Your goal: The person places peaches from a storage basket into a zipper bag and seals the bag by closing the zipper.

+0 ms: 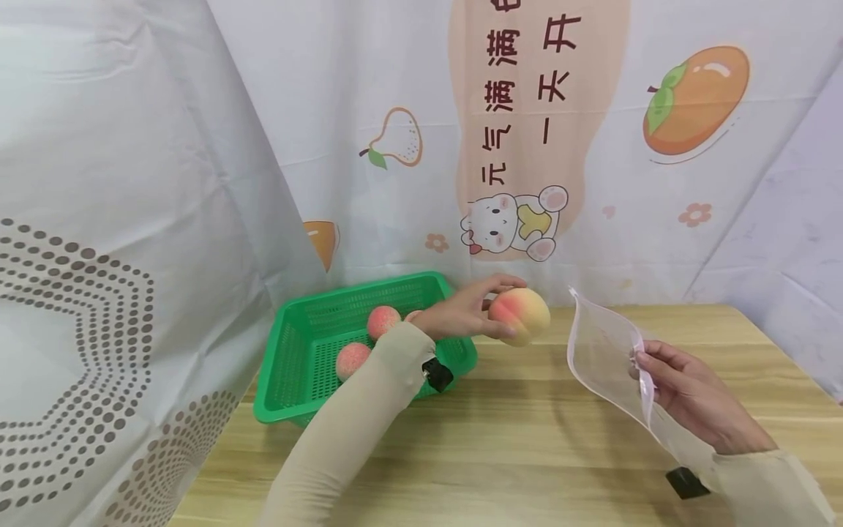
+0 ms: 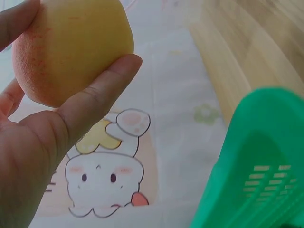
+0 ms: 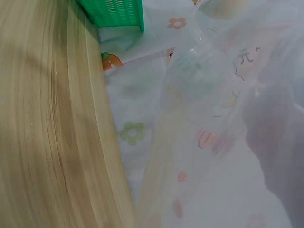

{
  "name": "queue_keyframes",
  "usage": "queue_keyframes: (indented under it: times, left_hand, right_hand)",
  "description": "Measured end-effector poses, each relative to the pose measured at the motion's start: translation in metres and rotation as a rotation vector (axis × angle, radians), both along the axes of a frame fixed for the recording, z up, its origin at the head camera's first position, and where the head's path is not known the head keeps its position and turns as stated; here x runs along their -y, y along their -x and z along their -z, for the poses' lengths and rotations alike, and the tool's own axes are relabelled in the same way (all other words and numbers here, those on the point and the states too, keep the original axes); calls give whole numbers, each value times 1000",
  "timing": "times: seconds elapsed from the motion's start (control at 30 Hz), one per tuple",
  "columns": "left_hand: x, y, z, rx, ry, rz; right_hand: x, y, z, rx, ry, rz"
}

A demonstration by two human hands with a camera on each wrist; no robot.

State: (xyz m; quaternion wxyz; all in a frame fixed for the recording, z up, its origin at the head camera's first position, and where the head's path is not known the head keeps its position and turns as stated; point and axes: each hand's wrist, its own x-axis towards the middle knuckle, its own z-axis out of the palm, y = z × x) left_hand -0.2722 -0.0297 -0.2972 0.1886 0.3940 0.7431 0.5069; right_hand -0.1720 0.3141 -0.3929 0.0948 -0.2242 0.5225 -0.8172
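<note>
Two hands: left hand [image 1: 466, 309] curls round a yellow-red peach [image 1: 527, 315], thumb and fingers spread to the fruit's width. Peach is in the air at 3 o'clock from the green basket [image 1: 290, 359]. Right hand [image 1: 701, 399] pinches the edge of a translucent bag [image 1: 602, 340], at 4 o'clock from the peach; bag mouth gapes. Fingers behind that edge look bent, but the right wrist view is too milky to confirm. Basket sits on the wooden table [image 1: 514, 446], pink fruits [image 1: 353, 359] inside, one partly hidden by the left wrist. Printed cloth [image 1: 408, 197] at 12 o'clock, behind everything.
</note>
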Motion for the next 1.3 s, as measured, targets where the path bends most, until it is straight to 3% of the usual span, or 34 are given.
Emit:
queue_keyframes:
  times: [0.37,0.73,0.97,1.3]
  left_hand:
    - [-18,-4,5,10,34,8]
    - [-35,-10,8,-5,4,128]
    - [-45,-14,11,-15,47,118]
    - [-59,-23,17,91,107,82]
  right_hand:
    - [6,2,-1,-3,6,-4]
    - [9,1,-1,25,8,1]
    - [10,1,-1,30,18,-11]
    - [11,0,-3,34,34,-42]
